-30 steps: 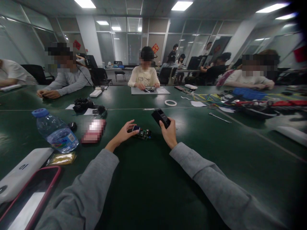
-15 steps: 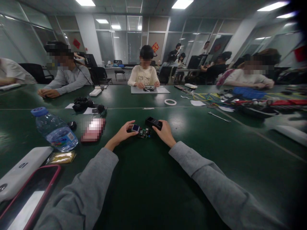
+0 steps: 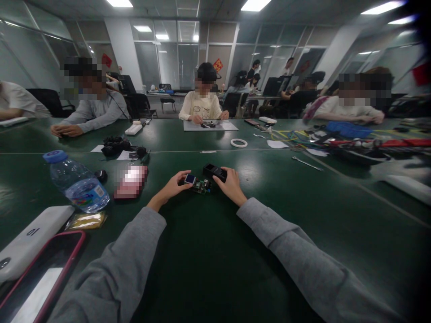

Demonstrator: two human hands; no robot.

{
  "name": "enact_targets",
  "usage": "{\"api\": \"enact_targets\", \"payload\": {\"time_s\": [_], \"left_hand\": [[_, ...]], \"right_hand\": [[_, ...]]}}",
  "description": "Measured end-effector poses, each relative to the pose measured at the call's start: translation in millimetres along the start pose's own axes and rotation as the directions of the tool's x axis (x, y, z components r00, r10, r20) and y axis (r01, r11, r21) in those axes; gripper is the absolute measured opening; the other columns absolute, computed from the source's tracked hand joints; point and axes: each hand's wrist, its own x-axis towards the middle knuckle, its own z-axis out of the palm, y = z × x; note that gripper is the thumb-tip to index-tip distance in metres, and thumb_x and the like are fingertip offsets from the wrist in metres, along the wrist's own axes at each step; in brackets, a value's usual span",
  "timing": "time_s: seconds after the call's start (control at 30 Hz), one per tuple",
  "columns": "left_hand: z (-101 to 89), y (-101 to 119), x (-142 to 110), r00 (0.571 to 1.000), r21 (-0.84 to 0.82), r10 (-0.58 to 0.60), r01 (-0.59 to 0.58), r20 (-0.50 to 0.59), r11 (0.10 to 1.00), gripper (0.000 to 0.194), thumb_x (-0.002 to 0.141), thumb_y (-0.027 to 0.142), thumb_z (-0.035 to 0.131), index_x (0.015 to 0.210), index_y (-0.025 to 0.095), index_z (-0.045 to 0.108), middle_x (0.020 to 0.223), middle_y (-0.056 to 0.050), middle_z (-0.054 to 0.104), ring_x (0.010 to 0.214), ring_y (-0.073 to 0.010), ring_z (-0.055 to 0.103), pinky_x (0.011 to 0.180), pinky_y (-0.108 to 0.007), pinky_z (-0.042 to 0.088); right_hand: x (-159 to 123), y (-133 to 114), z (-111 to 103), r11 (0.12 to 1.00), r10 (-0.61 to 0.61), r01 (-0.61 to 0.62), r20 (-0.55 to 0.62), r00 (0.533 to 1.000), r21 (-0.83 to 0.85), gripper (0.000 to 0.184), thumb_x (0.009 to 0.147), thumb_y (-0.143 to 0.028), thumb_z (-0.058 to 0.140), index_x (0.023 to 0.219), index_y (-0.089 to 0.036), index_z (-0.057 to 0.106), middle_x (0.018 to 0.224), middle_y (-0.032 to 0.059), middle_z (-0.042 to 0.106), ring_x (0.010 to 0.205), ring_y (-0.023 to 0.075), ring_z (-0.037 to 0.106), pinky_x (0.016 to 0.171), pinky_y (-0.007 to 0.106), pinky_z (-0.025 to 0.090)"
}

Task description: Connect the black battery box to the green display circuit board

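My left hand grips a small circuit board by its left end, between thumb and fingers. A little square screen sits at that end, close to my fingertips. In my right hand is a black plastic case, pinched at its right end with the thumb on the near side. The case lies just behind and to the right of the board, and the two are apart. My palm and fingers hide part of the case.
Left of my arms are a water bottle, a red phone, a white device and a red-rimmed phone. Farther off lie black cables, a white ring, tweezers and a wire heap. Co-workers sit across the green table.
Both hands stay nearly in place with the same parts in them. The black case has shifted very slightly to the left. In the background, a person has moved.
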Motion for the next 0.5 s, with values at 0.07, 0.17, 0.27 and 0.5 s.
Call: {"api": "enact_targets", "payload": {"time_s": [0.07, 0.17, 0.27, 0.5], "left_hand": [[0.0, 0.1, 0.0, 1.0, -0.017, 0.004, -0.004, 0.005, 1.0, 0.059, 0.074, 0.027, 0.065, 0.129, 0.023, 0.043, 0.127, -0.01, 0.052, 0.116, -0.0235, 0.051, 0.102, -0.046, 0.034], [-0.4, -1.5, 1.3, 1.0, -0.039, 0.012, -0.012, 0.009, 0.999, 0.055, 0.074, 0.025, 0.064, 0.126, 0.023, 0.046, 0.127, -0.009, 0.053, 0.116, -0.023, 0.051, 0.103, -0.045, 0.034], [-1.0, -4.4, 3.0, 1.0, -0.042, 0.018, -0.017, 0.004, 0.999, 0.053, 0.074, 0.024, 0.064, 0.124, 0.023, 0.048, 0.125, -0.009, 0.054, 0.115, -0.0223, 0.051, 0.103, -0.045, 0.034], [-1.7, -7.2, 3.9, 0.999, -0.032, 0.04, -0.04, -0.018, 0.999, 0.049, 0.076, 0.021, 0.06, 0.124, 0.022, 0.048, 0.124, -0.008, 0.055, 0.116, -0.0208, 0.05, 0.104, -0.044, 0.033]], "right_hand": [[0.0, -1.2, -0.5, 1.0, 0.007, -0.007, 0.007, 1.0, 0.005, 0.05, 0.077, -0.049, 0.056, 0.114, -0.017, 0.049, 0.109, 0.0136, 0.05, 0.101, 0.0297, 0.045, 0.083, 0.048, 0.04], [0.6, -1.6, -0.9, 1.0, 0.012, -0.012, 0.001, 1.0, 0.019, 0.048, 0.078, -0.047, 0.055, 0.114, -0.017, 0.049, 0.109, 0.0132, 0.05, 0.101, 0.0292, 0.045, 0.084, 0.048, 0.04], [1.0, -1.0, -0.8, 1.0, 0.003, -0.003, 0.009, 1.0, 0.026, 0.046, 0.08, -0.047, 0.053, 0.114, -0.017, 0.049, 0.108, 0.013, 0.05, 0.101, 0.0288, 0.045, 0.085, 0.048, 0.04], [0.9, 0.6, 0.2, 0.999, -0.001, 0.001, 0.01, 1.0, 0.048, 0.045, 0.08, -0.045, 0.052, 0.114, -0.016, 0.049, 0.109, 0.0135, 0.05, 0.102, 0.0288, 0.045, 0.085, 0.048, 0.04]]}}
